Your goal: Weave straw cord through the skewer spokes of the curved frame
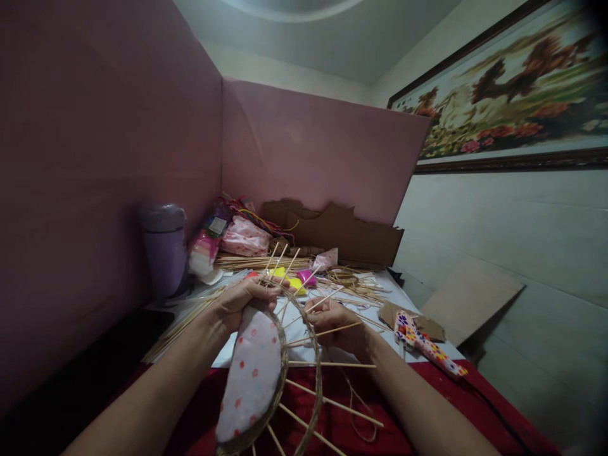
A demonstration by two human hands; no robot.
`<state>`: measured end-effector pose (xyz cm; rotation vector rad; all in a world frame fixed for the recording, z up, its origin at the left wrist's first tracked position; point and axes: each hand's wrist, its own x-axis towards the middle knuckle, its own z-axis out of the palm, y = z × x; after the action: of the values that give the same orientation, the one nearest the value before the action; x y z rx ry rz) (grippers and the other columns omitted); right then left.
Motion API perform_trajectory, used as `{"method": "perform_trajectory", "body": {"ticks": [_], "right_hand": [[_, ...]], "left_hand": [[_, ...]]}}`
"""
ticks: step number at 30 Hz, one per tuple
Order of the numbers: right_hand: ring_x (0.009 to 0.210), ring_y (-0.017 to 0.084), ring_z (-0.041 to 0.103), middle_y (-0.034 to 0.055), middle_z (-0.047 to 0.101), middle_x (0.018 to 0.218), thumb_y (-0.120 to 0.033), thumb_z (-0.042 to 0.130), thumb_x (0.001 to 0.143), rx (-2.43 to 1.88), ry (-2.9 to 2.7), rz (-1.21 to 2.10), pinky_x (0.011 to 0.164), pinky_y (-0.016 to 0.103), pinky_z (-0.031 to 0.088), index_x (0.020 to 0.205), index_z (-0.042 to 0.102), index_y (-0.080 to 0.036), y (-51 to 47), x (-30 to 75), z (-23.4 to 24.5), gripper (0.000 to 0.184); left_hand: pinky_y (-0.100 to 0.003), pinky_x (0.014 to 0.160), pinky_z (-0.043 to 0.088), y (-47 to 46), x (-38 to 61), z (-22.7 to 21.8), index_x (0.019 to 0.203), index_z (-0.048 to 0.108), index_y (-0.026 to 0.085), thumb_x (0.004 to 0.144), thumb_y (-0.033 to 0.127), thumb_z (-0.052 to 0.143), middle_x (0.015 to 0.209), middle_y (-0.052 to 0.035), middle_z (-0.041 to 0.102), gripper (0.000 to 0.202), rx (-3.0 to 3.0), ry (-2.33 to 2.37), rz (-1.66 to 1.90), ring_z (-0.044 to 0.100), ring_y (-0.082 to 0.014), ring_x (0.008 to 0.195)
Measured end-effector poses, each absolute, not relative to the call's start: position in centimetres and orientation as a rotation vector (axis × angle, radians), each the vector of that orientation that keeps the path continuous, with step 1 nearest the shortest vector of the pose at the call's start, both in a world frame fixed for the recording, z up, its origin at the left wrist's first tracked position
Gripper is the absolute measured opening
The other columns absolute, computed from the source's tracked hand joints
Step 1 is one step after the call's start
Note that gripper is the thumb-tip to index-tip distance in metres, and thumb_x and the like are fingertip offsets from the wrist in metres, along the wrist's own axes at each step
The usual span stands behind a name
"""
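A half-round craft piece (254,373) of pale cloth with red dots is edged in brown twine. Thin wooden sticks (332,364) fan out from its curved edge, and a band of jute twine (317,373) runs across them in an outer arc. My left hand (247,297) grips the piece at its top end, thumb over the twine edge. On the other side, my right hand (337,323) has its fingers closed at the outer twine band, beside a stick. A loose twine tail (356,405) hangs below that hand over the red cloth.
A flowered glue gun (427,345) lies at right by a cardboard scrap, its cord trailing off. Bundled sticks (261,261), yellow and pink pieces and bagged materials lie behind. A purple lidded cup (164,253) stands left. Pink panels and torn cardboard (332,231) bound the back.
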<state>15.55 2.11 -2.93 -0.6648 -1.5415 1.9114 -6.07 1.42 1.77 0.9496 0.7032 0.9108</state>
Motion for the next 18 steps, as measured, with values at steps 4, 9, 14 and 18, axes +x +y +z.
{"method": "perform_trajectory", "body": {"ticks": [4, 9, 14, 18], "right_hand": [[0.035, 0.002, 0.020, -0.0112, 0.032, 0.043, -0.028, 0.075, 0.063, -0.650, -1.471, 1.919, 0.036, 0.019, 0.016, 0.072, 0.055, -0.015, 2.04, 15.48, -2.97, 0.026], [0.034, 0.002, 0.019, -0.0112, 0.033, 0.042, -0.028, 0.076, 0.063, -0.668, -1.457, 1.911, 0.034, 0.019, 0.014, 0.071, 0.055, -0.016, 1.79, 15.41, -2.86, 0.026], [0.034, 0.003, 0.020, -0.0109, 0.034, 0.042, -0.028, 0.076, 0.062, -0.675, -1.472, 1.879, 0.035, 0.019, 0.015, 0.069, 0.055, -0.015, 1.82, 15.42, -2.96, 0.026], [0.035, 0.002, 0.022, -0.0103, 0.035, 0.042, -0.028, 0.077, 0.061, -0.693, -1.487, 1.864, 0.035, 0.020, 0.015, 0.066, 0.055, -0.015, 1.87, 15.37, -2.98, 0.026]], "left_hand": [[-0.016, 0.041, 0.036, 1.34, -5.93, 1.89, 0.088, 0.066, 0.008, 0.061, 0.007, 0.068, 0.053, -0.0001, 0.058, 0.028, 0.958, 0.724, 0.920, 0.051, -0.0070, 0.043], [-0.016, 0.041, 0.036, 1.33, -5.94, 1.92, 0.085, 0.067, 0.010, 0.062, 0.006, 0.068, 0.057, 0.0002, 0.059, 0.023, 0.965, 0.709, 0.909, 0.051, -0.0062, 0.043], [-0.016, 0.041, 0.037, 1.42, -6.02, 1.77, 0.088, 0.066, 0.009, 0.061, 0.008, 0.069, 0.056, 0.0010, 0.058, 0.027, 1.007, 0.716, 0.913, 0.052, -0.0066, 0.044], [-0.016, 0.042, 0.037, 1.28, -5.97, 1.91, 0.086, 0.064, 0.010, 0.060, 0.008, 0.070, 0.064, -0.0013, 0.063, 0.028, 0.997, 0.691, 0.894, 0.052, -0.0057, 0.045]]}}
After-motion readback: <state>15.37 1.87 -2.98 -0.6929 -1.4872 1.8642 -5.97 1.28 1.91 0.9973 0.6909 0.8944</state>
